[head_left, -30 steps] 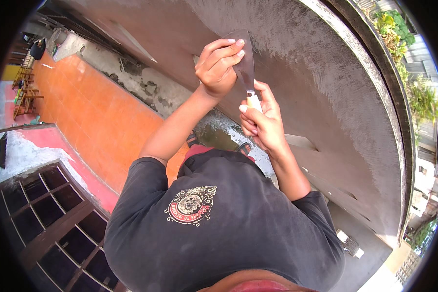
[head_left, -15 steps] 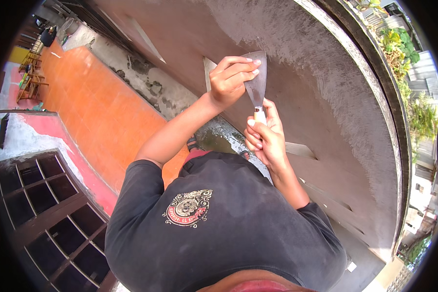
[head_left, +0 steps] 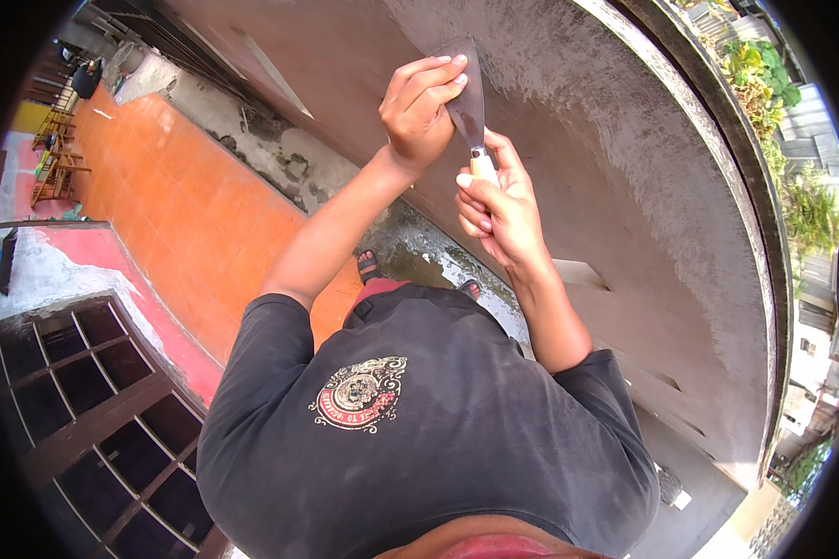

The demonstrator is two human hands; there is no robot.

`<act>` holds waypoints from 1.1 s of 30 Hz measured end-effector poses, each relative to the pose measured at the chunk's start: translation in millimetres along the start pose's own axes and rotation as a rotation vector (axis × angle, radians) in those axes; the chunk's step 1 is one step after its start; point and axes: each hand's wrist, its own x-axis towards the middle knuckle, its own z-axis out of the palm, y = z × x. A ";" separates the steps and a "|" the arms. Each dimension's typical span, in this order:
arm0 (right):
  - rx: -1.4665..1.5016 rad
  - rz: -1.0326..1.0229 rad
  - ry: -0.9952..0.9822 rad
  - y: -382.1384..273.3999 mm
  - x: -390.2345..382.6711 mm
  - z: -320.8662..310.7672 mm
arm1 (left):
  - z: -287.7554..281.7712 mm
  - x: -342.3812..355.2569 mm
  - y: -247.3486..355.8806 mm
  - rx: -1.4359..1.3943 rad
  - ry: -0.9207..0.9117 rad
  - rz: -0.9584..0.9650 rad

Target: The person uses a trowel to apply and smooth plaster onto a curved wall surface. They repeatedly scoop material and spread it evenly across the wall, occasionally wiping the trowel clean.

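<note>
Fingers [head_left: 488, 194] hold the scraper [head_left: 474, 119] blade outward, long axis leaning left.

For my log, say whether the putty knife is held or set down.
Held: right hand grips the putty knife's handle; left hand touches its blade.

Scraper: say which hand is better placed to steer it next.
Probably the right hand: it is closed around the handle, below the metal blade. The left hand lies over the blade itself, so it seems better suited to steadying.
</note>
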 end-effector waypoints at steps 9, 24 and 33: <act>-0.518 -0.064 0.170 -72.5 -112.0 -25.1 | -75.7 -70.3 53.2 -0.248 -0.526 -0.287; -0.757 -0.052 0.053 -58.8 -35.1 29.9 | -95.4 -93.9 69.9 -0.483 -0.558 -0.556; -1.130 -0.027 0.212 -86.4 -4.4 40.5 | -80.7 -93.1 77.8 -0.575 -0.515 -0.719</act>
